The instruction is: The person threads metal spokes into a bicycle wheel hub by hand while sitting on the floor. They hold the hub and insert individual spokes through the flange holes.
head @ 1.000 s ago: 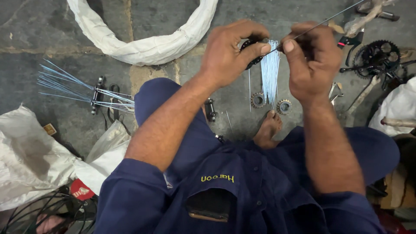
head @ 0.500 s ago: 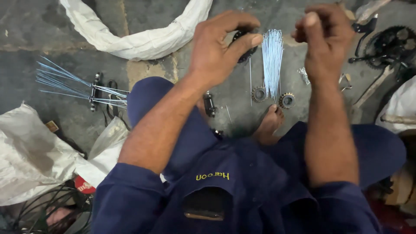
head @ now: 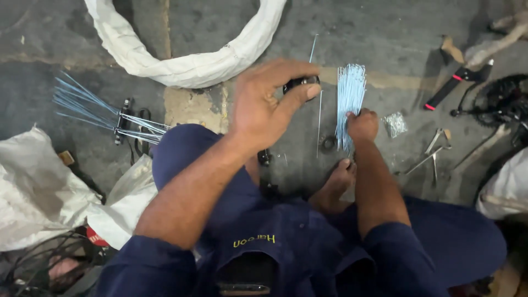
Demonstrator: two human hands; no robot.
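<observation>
While the left hand is raised above the concrete floor, its fingers curl closed around a small dark hub, with one thin spoke hanging below. Right hand is down at the floor, fingers closed on the lower end of a bundle of pale blue spokes. White tyre lies beyond; wrenches lie near, to the right.

Right hand — formerly raised with one spoke — now down on spoke bundle

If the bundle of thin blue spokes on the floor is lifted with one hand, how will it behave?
The bundle of spokes is probably stiff yet springy, as each is thin and straight. The right hand grips only its lower end, so the loose rods may fan out or slip, like the spread set nearby.
</observation>
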